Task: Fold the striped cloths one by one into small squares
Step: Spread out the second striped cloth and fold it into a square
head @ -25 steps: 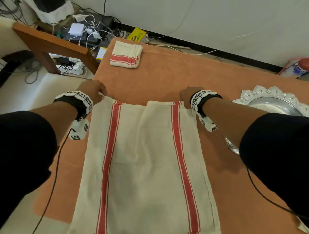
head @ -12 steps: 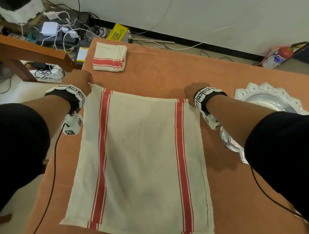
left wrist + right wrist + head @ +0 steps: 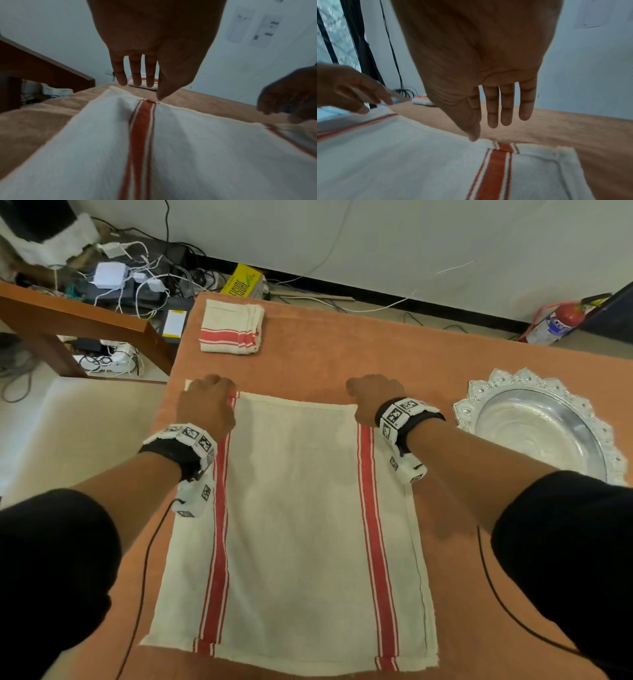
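At far edge of cloth [image 3: 294,525] both hands [image 3: 205,405] [image 3: 373,398] hover slack, gripping nothing; careless regrasp could skew fold.

a second before, the striped cloth [image 3: 291,525] hung off the near edge of the table [image 3: 342,364] with a loose fold at its far hem. it was then drawn away from the person until its whole near hem lay on the table, and the far edge was pulled flat. the left hand [image 3: 205,405] and right hand [image 3: 373,398], which had gripped the far corners, let go and opened, fingers [image 3: 135,70] straight above the hem.
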Motion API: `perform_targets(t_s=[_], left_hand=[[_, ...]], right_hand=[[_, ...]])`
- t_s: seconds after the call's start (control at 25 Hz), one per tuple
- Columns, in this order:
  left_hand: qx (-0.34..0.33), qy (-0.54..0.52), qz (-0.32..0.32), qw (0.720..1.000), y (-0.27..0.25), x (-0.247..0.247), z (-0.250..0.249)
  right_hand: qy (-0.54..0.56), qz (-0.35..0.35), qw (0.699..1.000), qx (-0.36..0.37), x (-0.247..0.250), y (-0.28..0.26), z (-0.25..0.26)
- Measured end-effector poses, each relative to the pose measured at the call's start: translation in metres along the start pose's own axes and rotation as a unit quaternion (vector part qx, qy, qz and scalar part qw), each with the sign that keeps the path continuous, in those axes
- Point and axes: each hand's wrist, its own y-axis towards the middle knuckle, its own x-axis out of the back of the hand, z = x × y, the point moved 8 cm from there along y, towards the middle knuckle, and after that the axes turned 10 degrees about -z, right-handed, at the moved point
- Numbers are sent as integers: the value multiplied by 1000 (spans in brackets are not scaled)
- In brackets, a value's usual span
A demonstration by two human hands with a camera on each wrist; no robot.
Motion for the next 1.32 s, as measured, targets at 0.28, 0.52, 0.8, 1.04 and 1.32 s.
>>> perform_targets(t_s=[0.28,0.52,0.8,1.04,1.32], left_hand=[[20,-64,56,996,-141,-10,-5],[50,-46,42,997,-229,0,39],[113,-8,104,988,-299,-3,64],[266,-36,128,955,-314,-8,77],[184,9,170,968,-322,2,78]], right_hand=[[139,-46,989,13,-47,-114,38],[162,3,984,69,-108,-215,59],[164,101,954,232,-150,-307,113],[89,112,941,307,-150,-327,138],[47,130,924,355,-153,-332,151]])
